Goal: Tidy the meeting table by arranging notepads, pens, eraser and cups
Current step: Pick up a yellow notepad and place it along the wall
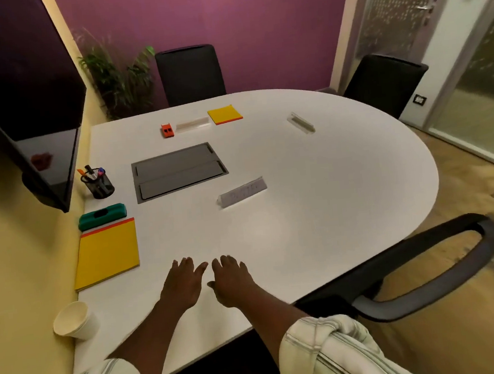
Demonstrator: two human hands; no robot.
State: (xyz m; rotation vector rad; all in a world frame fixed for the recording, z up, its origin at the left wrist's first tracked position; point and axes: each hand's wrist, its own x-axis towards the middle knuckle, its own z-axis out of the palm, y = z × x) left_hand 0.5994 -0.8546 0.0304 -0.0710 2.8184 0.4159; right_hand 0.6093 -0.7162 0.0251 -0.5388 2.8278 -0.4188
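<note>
Two hands rested flat on the white counter (pixel 331 202), the left hand (pixel 182 283) and the right hand (pixel 232 281) side by side close to its near edge. Their fingers (pixel 184 265) were straight, slightly spread and held nothing, which read as a pause between moves and not as a grasp. Most of the task's things sat grouped along the left edge by the wall. A mesh pen holder (pixel 98 184) with markers stood farthest back, and the green eraser (pixel 102 215) lay in front of it. The large yellow notepad (pixel 107 254) lay just beside the eraser, with its orange-bound end toward it and its sides roughly square to the counter's edge. That line-up looked deliberate, since it left the grey cable hatch (pixel 179 170) uncovered. The paper cup (pixel 74 321) seemed to lie tipped on its side at the near-left corner, apart from the notepad, and probably needed righting. A smaller yellow notepad (pixel 224 114) sat well apart on the far side, near a clear name stand (pixel 193 123) and a small orange item (pixel 166 130) whose kind I could not tell. By my judgement, the cup and that far notepad were what remained to be gathered.
</note>
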